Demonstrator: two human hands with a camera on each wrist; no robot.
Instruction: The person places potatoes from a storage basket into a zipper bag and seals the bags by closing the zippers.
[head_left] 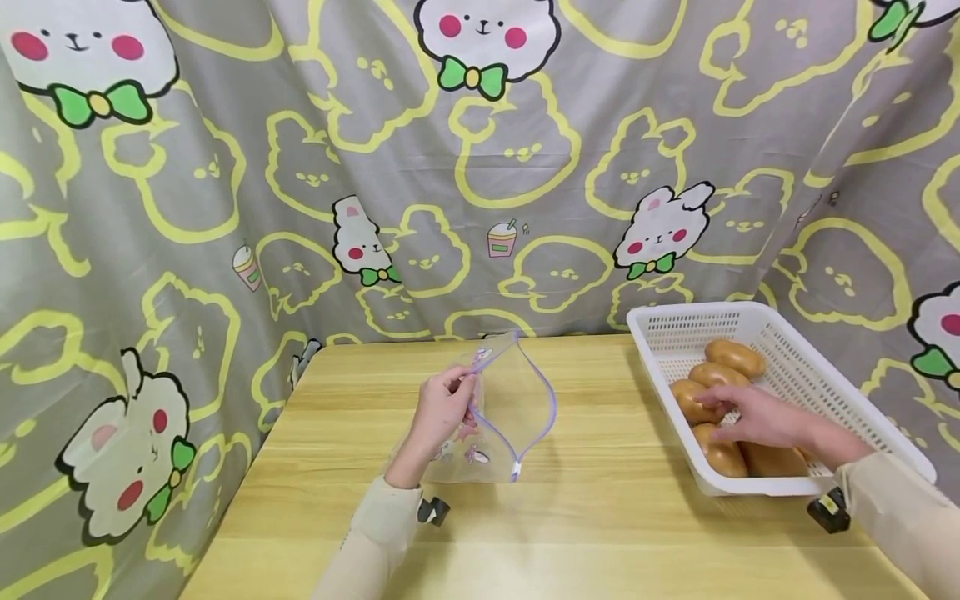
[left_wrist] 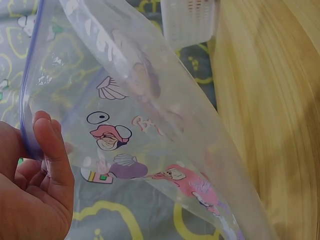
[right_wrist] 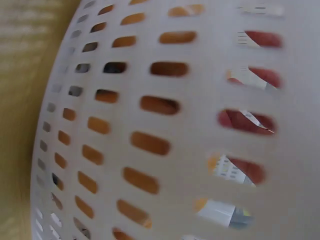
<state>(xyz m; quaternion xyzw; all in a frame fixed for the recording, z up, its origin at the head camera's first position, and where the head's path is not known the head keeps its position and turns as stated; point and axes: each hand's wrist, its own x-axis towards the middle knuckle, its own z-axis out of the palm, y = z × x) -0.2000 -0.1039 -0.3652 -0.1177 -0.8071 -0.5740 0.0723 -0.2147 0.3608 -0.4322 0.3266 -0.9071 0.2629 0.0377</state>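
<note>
A clear zip bag (head_left: 517, 408) with a purple rim and printed cartoon shells is held upright over the table, its mouth spread wide. My left hand (head_left: 446, 404) pinches one side of the rim between thumb and fingers, as the left wrist view also shows at the bag's purple edge (left_wrist: 25, 100). My right hand (head_left: 761, 417) reaches into a white plastic basket (head_left: 671, 417). Its fingers lie on a glossy brown bread roll (head_left: 687, 402), the thumb lower down; I cannot tell whether they grip it. Several more rolls (head_left: 735, 357) lie around it.
The basket's slotted wall (right_wrist: 200, 130) fills the right wrist view, with brown rolls and fingers showing through. A wooden table (head_left: 322, 483) lies under everything. A patterned grey curtain (head_left: 465, 175) hangs behind the table and at both sides.
</note>
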